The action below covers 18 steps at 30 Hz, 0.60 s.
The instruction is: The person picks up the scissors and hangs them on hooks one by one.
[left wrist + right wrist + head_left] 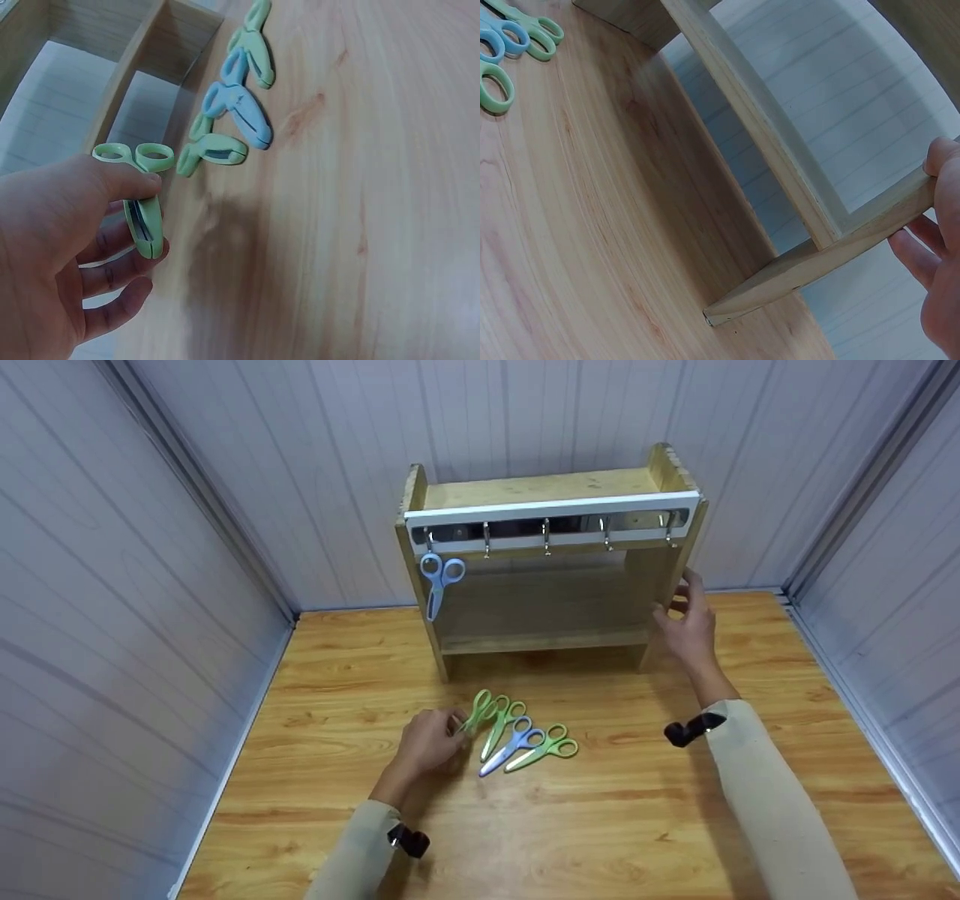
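My left hand (431,741) pinches a pair of green scissors (142,202) between thumb and fingers, lifted above the table with the handle loops up. To its right lie two more green scissors (552,748) and a pair of blue scissors (516,744), fanned out on the tabletop. My right hand (688,622) grips the right side panel of a wooden rack (547,643), thumb at the front edge and fingers on the outer side. Another pair of blue scissors (439,581) hangs by a handle loop from the leftmost hook (428,538).
Across the rack's top front runs a white rail (555,508) with a shiny strip and several metal hooks (547,538). The rack stands near the back wall (360,472). Panelled walls enclose the wood-grain table (600,825) left and right.
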{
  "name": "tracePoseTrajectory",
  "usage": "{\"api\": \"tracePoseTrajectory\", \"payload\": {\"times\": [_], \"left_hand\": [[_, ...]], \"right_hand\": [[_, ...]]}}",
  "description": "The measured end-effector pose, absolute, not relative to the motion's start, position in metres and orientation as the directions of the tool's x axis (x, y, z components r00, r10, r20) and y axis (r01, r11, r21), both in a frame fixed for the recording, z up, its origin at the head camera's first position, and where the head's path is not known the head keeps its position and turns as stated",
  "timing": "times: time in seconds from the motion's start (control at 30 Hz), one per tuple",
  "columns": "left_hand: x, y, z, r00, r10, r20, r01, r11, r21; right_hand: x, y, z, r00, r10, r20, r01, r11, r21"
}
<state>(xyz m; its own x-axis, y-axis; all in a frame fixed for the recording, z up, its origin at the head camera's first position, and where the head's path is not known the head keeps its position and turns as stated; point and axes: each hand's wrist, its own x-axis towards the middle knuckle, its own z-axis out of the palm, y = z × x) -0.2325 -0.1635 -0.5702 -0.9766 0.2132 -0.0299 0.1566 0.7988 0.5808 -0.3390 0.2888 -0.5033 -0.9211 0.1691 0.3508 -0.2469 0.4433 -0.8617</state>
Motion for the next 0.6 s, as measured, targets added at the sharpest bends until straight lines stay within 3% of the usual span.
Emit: {"api": "tracePoseTrajectory", "payload": {"times": [0.27,0.6], "left_hand": [[-0.234,-0.165,-0.563,-0.976,0.215,0.030,0.193,0.794,0.577],[-0.234,-0.166,-0.554,-0.978,0.209,0.018,0.177,0.775,0.606]], "right_hand": [[-0.339,0.288,-0.504,-0.920,0.165,0.354,-0.260,0.418,-0.870],[-0.339,0.290,-0.505,-0.925,0.157,0.345,-0.260,0.401,-0.879]]}}
